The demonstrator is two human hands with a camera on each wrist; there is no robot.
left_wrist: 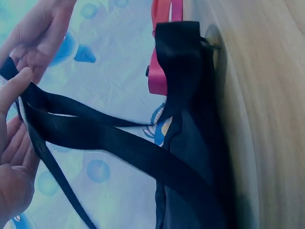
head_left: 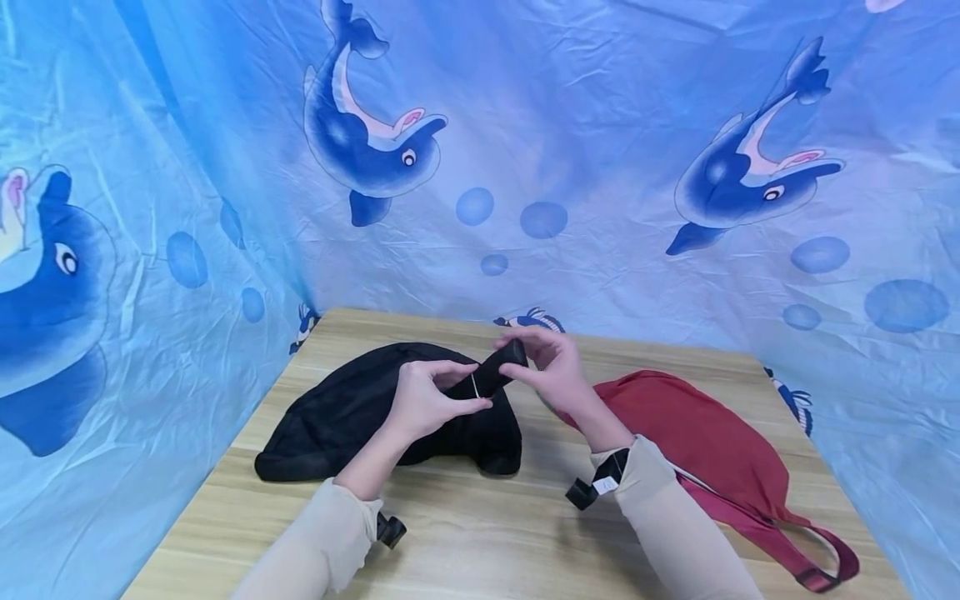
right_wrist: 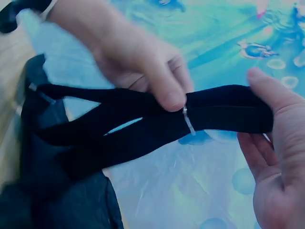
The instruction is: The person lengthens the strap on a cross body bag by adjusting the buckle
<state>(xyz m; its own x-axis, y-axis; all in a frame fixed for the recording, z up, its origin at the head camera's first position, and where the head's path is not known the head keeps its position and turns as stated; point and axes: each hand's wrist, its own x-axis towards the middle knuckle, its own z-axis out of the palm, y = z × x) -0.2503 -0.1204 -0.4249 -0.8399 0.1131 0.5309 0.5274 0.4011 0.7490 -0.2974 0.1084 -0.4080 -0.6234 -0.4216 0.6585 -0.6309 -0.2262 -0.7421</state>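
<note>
A black bag (head_left: 337, 412) lies on the table, its black strap (head_left: 491, 375) lifted above it in folded layers. My left hand (head_left: 423, 400) pinches the strap beside a thin whitish band (right_wrist: 189, 121) that crosses the layers. My right hand (head_left: 551, 367) holds the folded end of the strap between thumb and fingers. The right wrist view shows the left hand (right_wrist: 138, 62) with its thumb over the strap and the right hand (right_wrist: 281, 148) around the looped end. In the left wrist view, several strap lengths (left_wrist: 95, 133) run from the hands down to the bag (left_wrist: 190, 157).
To the right on the wooden table (head_left: 480, 542) lies a red bag (head_left: 697, 425) with its strap and buckle towards the front right corner. Blue cloth (head_left: 600, 125) printed with dolphins hangs behind and at the left of the table.
</note>
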